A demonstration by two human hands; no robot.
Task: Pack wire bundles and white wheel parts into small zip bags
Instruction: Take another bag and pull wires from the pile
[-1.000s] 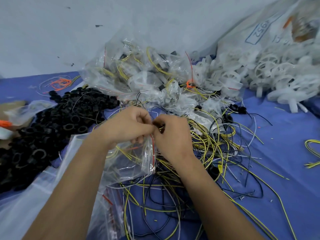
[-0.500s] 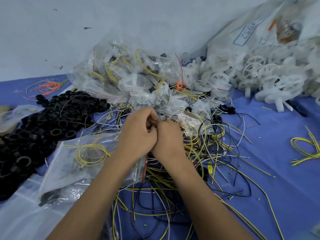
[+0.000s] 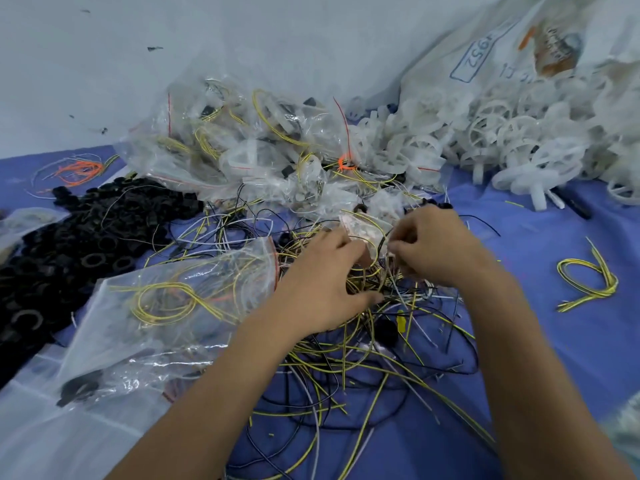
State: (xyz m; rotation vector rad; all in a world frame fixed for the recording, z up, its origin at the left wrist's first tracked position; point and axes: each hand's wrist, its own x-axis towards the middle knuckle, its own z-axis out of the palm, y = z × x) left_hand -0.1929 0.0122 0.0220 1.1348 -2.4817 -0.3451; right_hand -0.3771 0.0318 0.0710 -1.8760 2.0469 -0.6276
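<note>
My left hand point(image 3: 323, 282) and right hand point(image 3: 433, 247) both reach into the loose wires point(image 3: 346, 362), fingers curled to pinch strands for one bundle. The filled zip bag point(image 3: 180, 306) lies at my left, the white wheel parts point(image 3: 502, 140) far right.

Bare blue cloth point(image 3: 540, 271) lies open to the right, holding only a yellow wire loop point(image 3: 588, 275). Black rings point(image 3: 69, 244) block the left, filled bags point(image 3: 249, 147) and white wheels point(image 3: 512, 133) the far side, tangled wires point(image 3: 363, 358) the near middle.
</note>
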